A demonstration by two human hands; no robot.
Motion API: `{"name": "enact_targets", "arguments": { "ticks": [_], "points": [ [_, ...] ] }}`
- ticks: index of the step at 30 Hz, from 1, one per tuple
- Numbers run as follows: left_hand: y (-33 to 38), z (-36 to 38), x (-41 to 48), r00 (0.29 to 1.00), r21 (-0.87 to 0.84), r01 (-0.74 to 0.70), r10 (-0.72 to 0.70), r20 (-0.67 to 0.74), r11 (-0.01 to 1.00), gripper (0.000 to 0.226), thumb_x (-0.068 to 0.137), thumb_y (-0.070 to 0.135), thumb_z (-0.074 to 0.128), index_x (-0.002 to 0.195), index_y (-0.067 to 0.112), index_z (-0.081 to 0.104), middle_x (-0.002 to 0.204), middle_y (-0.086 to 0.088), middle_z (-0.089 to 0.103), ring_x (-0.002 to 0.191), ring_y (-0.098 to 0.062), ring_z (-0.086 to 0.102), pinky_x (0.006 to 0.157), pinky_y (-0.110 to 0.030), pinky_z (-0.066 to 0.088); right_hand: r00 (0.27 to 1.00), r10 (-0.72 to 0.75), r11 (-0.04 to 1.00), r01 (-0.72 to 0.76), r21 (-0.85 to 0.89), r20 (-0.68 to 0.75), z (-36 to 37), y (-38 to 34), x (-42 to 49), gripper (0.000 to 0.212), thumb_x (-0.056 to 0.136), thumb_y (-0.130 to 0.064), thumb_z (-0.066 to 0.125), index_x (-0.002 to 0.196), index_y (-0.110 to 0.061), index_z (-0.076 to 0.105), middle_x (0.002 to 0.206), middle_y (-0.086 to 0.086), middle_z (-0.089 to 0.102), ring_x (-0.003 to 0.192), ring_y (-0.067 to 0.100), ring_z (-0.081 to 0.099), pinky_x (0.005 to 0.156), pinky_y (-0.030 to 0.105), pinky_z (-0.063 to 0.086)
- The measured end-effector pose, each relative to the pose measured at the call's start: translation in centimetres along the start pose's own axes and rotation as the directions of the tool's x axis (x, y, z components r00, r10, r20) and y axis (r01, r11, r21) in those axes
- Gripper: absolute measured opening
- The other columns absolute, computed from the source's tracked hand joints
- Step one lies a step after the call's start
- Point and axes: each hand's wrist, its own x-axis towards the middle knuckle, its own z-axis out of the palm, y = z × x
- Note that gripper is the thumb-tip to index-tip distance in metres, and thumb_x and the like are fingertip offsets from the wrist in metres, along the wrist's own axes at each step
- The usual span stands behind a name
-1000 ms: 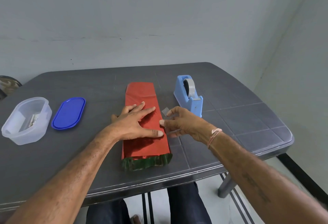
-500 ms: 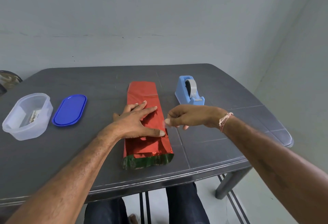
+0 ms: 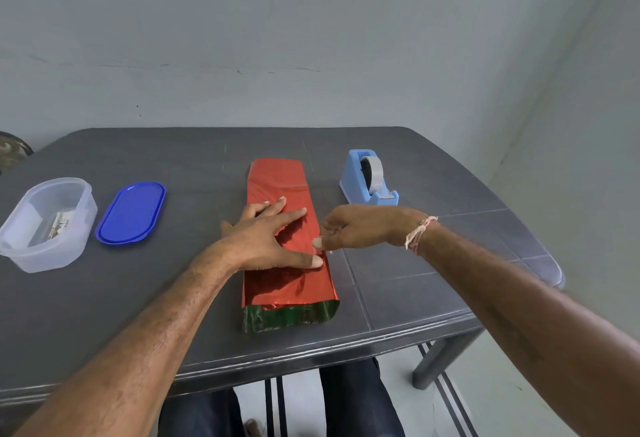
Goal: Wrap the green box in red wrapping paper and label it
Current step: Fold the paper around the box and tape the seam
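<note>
The long box lies lengthwise in the middle of the table, covered in shiny red wrapping paper (image 3: 277,187). The paper's green inner side (image 3: 291,315) shows at its open near end. My left hand (image 3: 266,239) presses flat on the paper's top with straight, spread fingers, thumb at the right edge. My right hand (image 3: 349,229) hovers at that edge beside the thumb, its fingers curled and pinching a small piece of clear tape that is hard to make out.
A blue tape dispenser (image 3: 369,178) stands right of the box. To the left lie a blue oval lid (image 3: 131,213) and a clear plastic container (image 3: 48,222) with small items inside. The dark grey table (image 3: 398,298) ends close to my knees.
My right hand rose from the table beside the box and moved left to the paper's right edge, carrying the tape piece. My left hand stayed pressed on the paper.
</note>
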Motion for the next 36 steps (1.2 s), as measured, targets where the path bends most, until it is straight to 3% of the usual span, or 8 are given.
{"name": "enact_targets", "arguments": {
  "ticks": [4, 9, 13, 22, 25, 28, 31, 36],
  "points": [
    [0.0, 0.0, 0.0, 1.000, 0.006, 0.000, 0.000, 0.001, 1.000, 0.118, 0.050, 0.097, 0.061, 0.154, 0.061, 0.017, 0.169, 0.022, -0.006, 0.154, -0.007, -0.011, 0.119, -0.067, 0.002, 1.000, 0.020, 1.000, -0.020, -0.010, 0.002, 0.0, -0.3, 0.1, 0.048, 0.098, -0.052, 0.061, 0.126, -0.014, 0.065, 0.131, 0.001, 0.065, 0.123, 0.019, 0.059, 0.113, 0.047, 0.044],
    [0.0, 0.0, 0.0, 1.000, -0.001, 0.001, -0.001, 0.003, 1.000, 0.119, 0.049, 0.097, 0.060, 0.154, 0.061, 0.016, 0.169, 0.022, -0.007, 0.154, -0.007, -0.011, 0.118, -0.068, 0.000, 1.000, -0.002, 0.999, 0.003, -0.038, 0.007, 0.2, -0.3, 0.3, 0.028, 0.101, -0.046, 0.060, 0.096, -0.019, 0.066, 0.110, -0.002, 0.067, 0.113, 0.019, 0.062, 0.105, 0.039, 0.047],
    [0.1, 0.0, 0.0, 1.000, 0.000, 0.001, -0.001, 0.002, 1.000, 0.119, 0.049, 0.096, 0.061, 0.154, 0.061, 0.016, 0.169, 0.022, -0.007, 0.153, -0.006, -0.011, 0.119, -0.067, 0.001, 1.000, 0.001, 0.999, -0.001, -0.045, -0.001, 0.7, 0.4, 1.0, 0.027, 0.098, -0.050, 0.063, 0.087, -0.025, 0.063, 0.096, -0.010, 0.062, 0.103, 0.015, 0.060, 0.107, 0.045, 0.048],
    [0.1, 0.0, -0.1, 1.000, -0.010, 0.002, -0.001, 0.008, 1.000, 0.119, 0.049, 0.096, 0.061, 0.154, 0.061, 0.017, 0.169, 0.022, -0.007, 0.154, -0.006, -0.012, 0.118, -0.069, -0.001, 0.999, 0.027, 0.999, -0.026, -0.030, 0.034, 0.2, 0.8, 1.3, 0.034, 0.094, -0.055, 0.066, 0.091, -0.020, 0.068, 0.103, 0.001, 0.070, 0.105, 0.019, 0.064, 0.102, 0.043, 0.051],
    [0.1, 0.0, -0.1, 1.000, -0.004, 0.002, -0.002, 0.008, 1.000, 0.117, 0.052, 0.095, 0.063, 0.153, 0.062, 0.016, 0.169, 0.023, -0.007, 0.154, -0.005, -0.012, 0.119, -0.069, 0.000, 0.996, 0.028, 0.999, -0.031, 0.038, 0.088, 0.1, 1.6, 1.5, 0.033, 0.094, -0.058, 0.064, 0.094, -0.025, 0.070, 0.093, -0.008, 0.067, 0.095, 0.012, 0.063, 0.094, 0.037, 0.053],
    [0.1, 0.0, -0.2, 1.000, -0.007, 0.007, -0.007, 0.011, 1.000, 0.115, 0.053, 0.095, 0.063, 0.153, 0.062, 0.016, 0.169, 0.024, -0.007, 0.153, -0.005, -0.012, 0.119, -0.068, 0.001, 0.991, 0.005, 0.990, -0.023, 0.139, 0.131, 0.5, 2.8, 1.6, 0.024, 0.096, -0.055, 0.063, 0.092, -0.032, 0.069, 0.097, -0.014, 0.068, 0.099, 0.009, 0.062, 0.094, 0.037, 0.053],
    [0.1, 0.0, -0.1, 1.000, -0.007, 0.010, -0.010, 0.020, 1.000, 0.117, 0.051, 0.096, 0.060, 0.154, 0.062, 0.015, 0.168, 0.025, -0.008, 0.153, -0.005, -0.013, 0.119, -0.068, 0.002, 0.987, -0.037, 0.974, 0.001, 0.227, 0.154, 0.8, 4.0, 2.0, 0.024, 0.098, -0.048, 0.063, 0.096, -0.026, 0.071, 0.102, -0.010, 0.069, 0.100, 0.008, 0.061, 0.099, 0.040, 0.052],
    [0.3, -0.2, -0.2, 0.999, 0.000, 0.013, -0.013, 0.035, 1.000, 0.118, 0.051, 0.096, 0.058, 0.154, 0.062, 0.014, 0.168, 0.026, -0.009, 0.153, -0.005, -0.012, 0.119, -0.069, 0.002, 0.977, -0.130, 0.945, 0.071, 0.318, 0.170, 1.5, 5.3, 2.7, 0.021, 0.100, -0.041, 0.062, 0.090, -0.025, 0.069, 0.088, -0.011, 0.065, 0.086, 0.004, 0.058, 0.088, 0.036, 0.049]
  ]
}}
